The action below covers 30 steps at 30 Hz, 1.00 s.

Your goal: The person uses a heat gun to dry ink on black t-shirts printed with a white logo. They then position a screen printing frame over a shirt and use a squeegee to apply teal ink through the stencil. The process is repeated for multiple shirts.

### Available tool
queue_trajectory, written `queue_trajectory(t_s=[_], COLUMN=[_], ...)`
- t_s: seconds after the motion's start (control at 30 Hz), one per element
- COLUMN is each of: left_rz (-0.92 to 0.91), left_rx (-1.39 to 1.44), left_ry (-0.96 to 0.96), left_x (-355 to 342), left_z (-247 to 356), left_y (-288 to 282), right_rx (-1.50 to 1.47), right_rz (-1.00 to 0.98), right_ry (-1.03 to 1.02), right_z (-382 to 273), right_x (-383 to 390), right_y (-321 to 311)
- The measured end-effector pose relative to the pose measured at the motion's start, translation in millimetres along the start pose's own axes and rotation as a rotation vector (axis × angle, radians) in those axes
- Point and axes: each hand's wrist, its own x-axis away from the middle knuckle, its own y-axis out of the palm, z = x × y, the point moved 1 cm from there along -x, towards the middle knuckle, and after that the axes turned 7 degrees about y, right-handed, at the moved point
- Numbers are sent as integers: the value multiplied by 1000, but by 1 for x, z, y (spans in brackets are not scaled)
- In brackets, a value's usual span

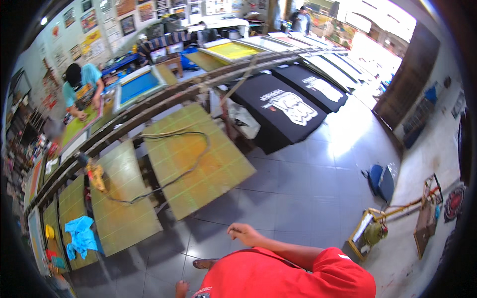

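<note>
My right hand (244, 233) hangs in front of my red shirt (278, 275) over the grey tiled floor (298, 184). Its fingers are loosely curled and it holds nothing. Nearest to it is a yellow-green print board (198, 159) on the long table, with a black cable (191, 166) looped across it. The cable runs to a yellow hand tool (95, 175) lying on the neighbouring board (119, 203). My left hand is out of view. My feet (203, 263) show below the hand.
Black T-shirts with white prints (290, 107) lie on boards further along the row. A blue cloth (80, 237) lies at the near left. A person in a teal shirt (83, 82) works at a screen frame. A blue object (380, 181) and a frame (365, 233) sit on the floor at right.
</note>
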Motion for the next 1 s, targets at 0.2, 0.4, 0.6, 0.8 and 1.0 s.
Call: queue_trajectory(t_s=[0.2,0.4,0.6,0.8,1.0], left_rz=[-282,-582,-1137,-1224,-1215], left_rx=[-75,-283,-151,-425,-635], left_ry=[412,464,440,517,910], left_x=[-91,-105,-173,-155,-118], left_z=[133,332,438,634,805], left_y=[99,164,265,336,408], right_rx=[-89,7,-184,-69,63], right_rz=[500,804,614,1075,1370], right_ry=[-28,209,347,466,1137], right_z=[17,48,94,181,310], right_x=[103,168,167,205,299], right_y=[-162,-215,-273,-381,-380])
